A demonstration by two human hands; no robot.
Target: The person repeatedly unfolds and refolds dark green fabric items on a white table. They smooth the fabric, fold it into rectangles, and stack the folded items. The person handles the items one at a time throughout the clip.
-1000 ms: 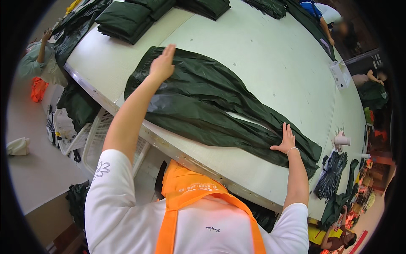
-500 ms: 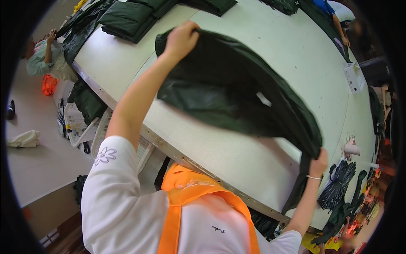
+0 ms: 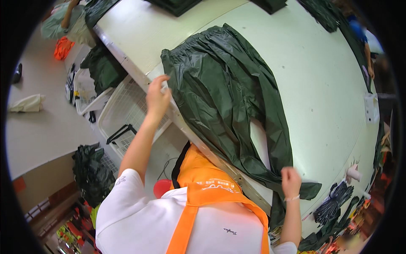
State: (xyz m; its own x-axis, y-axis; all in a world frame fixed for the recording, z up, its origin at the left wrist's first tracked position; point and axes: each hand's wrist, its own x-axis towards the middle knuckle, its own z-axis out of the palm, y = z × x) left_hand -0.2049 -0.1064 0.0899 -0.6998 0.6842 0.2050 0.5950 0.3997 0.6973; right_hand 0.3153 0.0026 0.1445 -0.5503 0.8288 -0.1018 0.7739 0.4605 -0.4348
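A pair of dark green, shiny waterproof trousers [image 3: 220,80] lies spread and creased on the white table. Its gathered elastic waistband points to the far left, and the legs run toward my right hand. One leg hangs partly over the near edge. My left hand [image 3: 157,100] is beside the trousers' left edge, over the table rim, with thumb and fingers apart and nothing visible between them. At the lower leg ends, my right hand [image 3: 291,183] is closed on the trouser leg; its fingertips are partly hidden.
The table [image 3: 317,84] has a metal near edge. White plastic baskets [image 3: 120,108] stand below it on the left. Folded dark green garments [image 3: 175,5] lie at the far side. A bundle of black strips [image 3: 334,203] is at the right. Other people [image 3: 63,21] are at the far sides.
The trousers were held up, stretched and blurred between both hands; they now lie on the table. My left hand has come down and nearer, off the fabric. My right hand has moved slightly left and nearer.
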